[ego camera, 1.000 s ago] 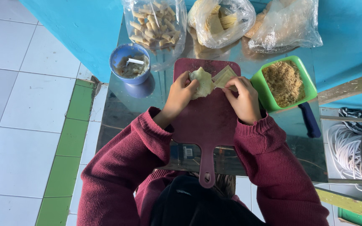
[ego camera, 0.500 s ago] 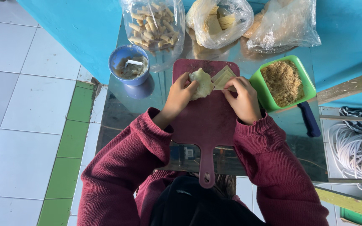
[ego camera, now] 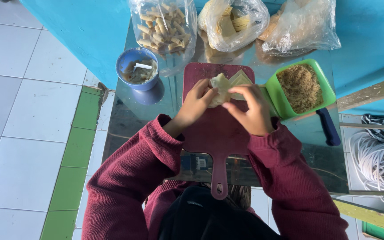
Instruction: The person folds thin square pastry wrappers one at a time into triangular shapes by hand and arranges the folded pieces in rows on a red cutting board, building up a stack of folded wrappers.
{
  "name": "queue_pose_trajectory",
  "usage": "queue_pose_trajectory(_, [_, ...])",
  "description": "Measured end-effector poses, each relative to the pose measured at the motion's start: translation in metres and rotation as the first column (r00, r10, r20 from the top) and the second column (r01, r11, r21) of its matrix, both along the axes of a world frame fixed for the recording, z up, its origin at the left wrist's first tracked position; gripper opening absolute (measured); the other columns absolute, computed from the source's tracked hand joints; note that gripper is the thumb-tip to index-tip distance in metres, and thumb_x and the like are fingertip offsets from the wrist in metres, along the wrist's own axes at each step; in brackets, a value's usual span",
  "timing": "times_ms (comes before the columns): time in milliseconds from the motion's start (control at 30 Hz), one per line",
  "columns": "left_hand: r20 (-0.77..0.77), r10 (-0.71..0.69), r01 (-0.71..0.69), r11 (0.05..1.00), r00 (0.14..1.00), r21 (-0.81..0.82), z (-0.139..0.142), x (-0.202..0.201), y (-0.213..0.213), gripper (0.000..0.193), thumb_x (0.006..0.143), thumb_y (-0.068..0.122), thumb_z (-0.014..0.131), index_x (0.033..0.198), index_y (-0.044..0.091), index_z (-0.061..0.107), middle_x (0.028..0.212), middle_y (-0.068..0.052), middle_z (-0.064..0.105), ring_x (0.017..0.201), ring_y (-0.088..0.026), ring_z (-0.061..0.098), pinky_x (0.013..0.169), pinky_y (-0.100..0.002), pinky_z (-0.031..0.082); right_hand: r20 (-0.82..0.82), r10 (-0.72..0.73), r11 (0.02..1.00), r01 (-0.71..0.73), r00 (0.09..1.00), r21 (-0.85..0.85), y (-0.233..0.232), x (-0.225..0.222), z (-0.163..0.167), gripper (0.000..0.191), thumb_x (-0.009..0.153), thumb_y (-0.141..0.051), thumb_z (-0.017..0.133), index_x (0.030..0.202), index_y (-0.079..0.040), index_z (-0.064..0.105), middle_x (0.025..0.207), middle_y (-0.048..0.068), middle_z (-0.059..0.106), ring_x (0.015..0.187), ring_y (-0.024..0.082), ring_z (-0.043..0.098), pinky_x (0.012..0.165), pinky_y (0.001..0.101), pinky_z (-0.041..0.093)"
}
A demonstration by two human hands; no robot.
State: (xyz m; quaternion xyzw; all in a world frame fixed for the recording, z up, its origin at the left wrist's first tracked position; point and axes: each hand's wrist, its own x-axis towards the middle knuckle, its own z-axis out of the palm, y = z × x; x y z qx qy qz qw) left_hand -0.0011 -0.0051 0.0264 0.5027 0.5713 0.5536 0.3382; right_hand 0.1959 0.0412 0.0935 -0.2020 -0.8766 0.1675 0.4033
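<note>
Pinching pale wrapper (ego camera: 221,84) in both grips: left hand (ego camera: 195,104), right hand (ego camera: 252,111) | board (ego camera: 214,133) centre | green tub (ego camera: 277,95) just beside right

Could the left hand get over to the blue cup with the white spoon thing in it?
Probably yes. The left hand is pinching the pale wrapper on the dark red board, and the blue cup stands just to its left on the shiny tabletop, with nothing between them.

Your hands (ego camera: 227,106) work over the far half of the red cutting board (ego camera: 214,142); its near half lies bare. The green tub (ego camera: 274,91) of crumbs crowds your right, touching the board. The blue cup (ego camera: 136,71) stands leftward with open bench (ego camera: 125,120) between. Three plastic bags (ego camera: 232,22) wall off the far edge.
</note>
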Motion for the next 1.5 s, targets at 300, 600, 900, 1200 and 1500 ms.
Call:
queue_pose_trajectory(300, [-0.095, -0.047, 0.061, 0.987, 0.994, 0.149, 0.020, 0.015, -0.017, 0.030, 0.089, 0.007, 0.064, 0.119, 0.006, 0.062, 0.122, -0.015, 0.062, 0.099, -0.028, 0.074, 0.084, -0.035, 0.061, -0.160, 0.052, 0.641, -0.156, 0.986, -0.751, 0.033, 0.004, -0.044, 0.014, 0.106, -0.009, 0.066, 0.117, 0.000, 0.067, 0.111, 0.011, 0.071, 0.101, 0.016, 0.069, 0.089, 0.0287, 0.055])
queue_pose_trajectory(600, [-0.166, 0.034, -0.026, 0.998, 0.986, 0.050, 0.010, 0.005, -0.013, 0.017, 0.093, 0.014, 0.064, 0.108, 0.007, 0.066, 0.108, -0.016, 0.068, 0.099, -0.031, 0.071, 0.087, -0.038, 0.056, -0.491, 0.038, 0.188, -0.489, 0.870, -0.852, 0.072, 0.033, -0.046, 0.008, 0.107, -0.004, 0.062, 0.112, 0.001, 0.059, 0.106, 0.011, 0.068, 0.092, 0.018, 0.068, 0.086, 0.0363, 0.062])
queue_pose_trajectory(900, [-0.151, 0.076, -0.078, 0.997, 0.986, -0.006, 0.009, 0.002, -0.012, 0.019, 0.091, 0.016, 0.062, 0.108, 0.010, 0.065, 0.113, -0.016, 0.066, 0.101, -0.032, 0.070, 0.087, -0.038, 0.055, 0.247, -0.088, 0.991, 0.059, 0.965, 0.120, 0.039, 0.024, -0.023, 0.017, 0.084, 0.004, 0.075, 0.095, -0.006, 0.066, 0.103, 0.006, 0.070, 0.102, 0.026, 0.067, 0.084, 0.0356, 0.054])
queue_pose_trajectory(1200, [-0.177, 0.079, -0.078, 0.997, 0.981, 0.014, 0.012, -0.001, -0.012, 0.018, 0.092, 0.016, 0.062, 0.108, 0.010, 0.066, 0.116, -0.016, 0.066, 0.104, -0.033, 0.068, 0.090, -0.039, 0.054, 0.231, -0.180, 0.978, 0.150, 0.956, 0.143, 0.032, 0.026, -0.017, 0.017, 0.086, 0.004, 0.075, 0.095, -0.007, 0.067, 0.096, 0.004, 0.069, 0.096, 0.027, 0.065, 0.081, 0.0380, 0.054])
queue_pose_trajectory(1500, [-0.179, 0.078, -0.081, 0.997, 0.981, -0.010, 0.011, -0.001, -0.013, 0.018, 0.092, 0.017, 0.062, 0.108, 0.010, 0.066, 0.117, -0.016, 0.066, 0.106, -0.034, 0.069, 0.090, -0.039, 0.054, 0.244, -0.218, 0.971, 0.185, 0.945, 0.148, 0.029, 0.029, -0.019, 0.018, 0.083, 0.006, 0.074, 0.093, -0.006, 0.064, 0.094, 0.005, 0.067, 0.093, 0.025, 0.065, 0.077, 0.0367, 0.055])
